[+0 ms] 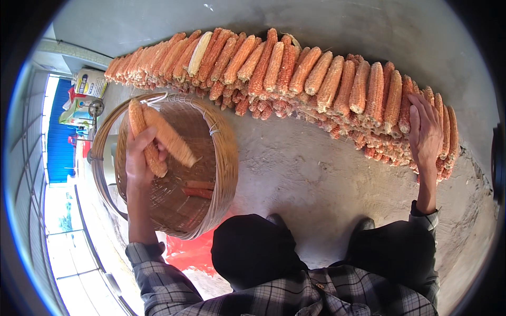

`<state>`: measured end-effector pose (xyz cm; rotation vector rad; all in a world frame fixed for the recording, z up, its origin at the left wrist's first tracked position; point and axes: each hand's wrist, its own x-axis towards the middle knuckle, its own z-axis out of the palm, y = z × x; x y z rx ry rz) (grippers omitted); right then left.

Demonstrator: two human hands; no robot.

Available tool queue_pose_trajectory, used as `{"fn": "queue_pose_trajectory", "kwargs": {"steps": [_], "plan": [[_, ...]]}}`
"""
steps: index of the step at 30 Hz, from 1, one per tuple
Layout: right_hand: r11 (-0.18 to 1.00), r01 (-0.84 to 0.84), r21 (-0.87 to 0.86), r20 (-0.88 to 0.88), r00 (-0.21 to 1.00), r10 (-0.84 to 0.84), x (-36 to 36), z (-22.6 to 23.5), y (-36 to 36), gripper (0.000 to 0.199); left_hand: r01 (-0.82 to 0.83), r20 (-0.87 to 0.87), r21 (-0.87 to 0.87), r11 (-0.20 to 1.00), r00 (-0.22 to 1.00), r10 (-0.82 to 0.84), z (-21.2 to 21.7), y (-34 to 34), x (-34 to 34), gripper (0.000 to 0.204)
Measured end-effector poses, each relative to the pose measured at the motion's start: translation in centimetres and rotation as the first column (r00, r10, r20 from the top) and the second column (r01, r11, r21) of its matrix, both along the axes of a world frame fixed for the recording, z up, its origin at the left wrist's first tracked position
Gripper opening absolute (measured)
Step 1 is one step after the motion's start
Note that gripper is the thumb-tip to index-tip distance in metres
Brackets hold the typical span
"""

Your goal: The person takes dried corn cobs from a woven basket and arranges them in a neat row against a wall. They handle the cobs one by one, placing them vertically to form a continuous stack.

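My left hand (141, 152) is closed around two orange corncobs (167, 136), held over the mouth of a round woven basket (224, 152). A couple of reddish cobs (199, 190) lie on the basket's bottom. To the right, my right hand (425, 131) rests on the right end of a long stack of corncobs (316, 79). Its fingers lie stretched over the cobs, and no cob is lifted in it. Most stacked cobs are orange to red; one pale cob (200, 53) stands out toward the left.
The stack runs along a grey wall (337, 23) on the concrete floor (300, 174). Beneath the basket's near side shows red sheeting (192, 250). Printed sacks (89, 84) and a blue panel (59, 131) are at the far left. My knees (253, 250) are close in front.
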<state>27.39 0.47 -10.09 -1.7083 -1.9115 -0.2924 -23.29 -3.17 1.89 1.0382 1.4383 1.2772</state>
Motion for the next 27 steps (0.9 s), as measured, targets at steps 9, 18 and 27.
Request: {"fn": "queue_pose_trajectory", "kwargs": {"steps": [9, 18, 27], "plan": [[1.0, 0.009, 0.03, 0.024, 1.0, -0.009, 0.3, 0.6, -0.3, 0.027, -0.277, 0.127, 0.13, 0.952, 0.957, 0.261, -1.6, 13.1, 2.5, 0.034], [1.0, -0.007, 0.029, 0.058, 0.998, 0.005, 0.1, -0.1, 0.0, 0.025, -0.412, -0.355, 0.247, 0.877, 0.804, 0.477, -7.4, 20.1, 3.8, 0.052], [0.999, -0.004, 0.04, 0.052, 0.999, 0.002, 0.0, 0.5, -0.2, 0.025, -0.414, -0.994, 0.001, 0.91, 0.103, 0.048, -8.1, 20.7, 4.1, 0.062]]}}
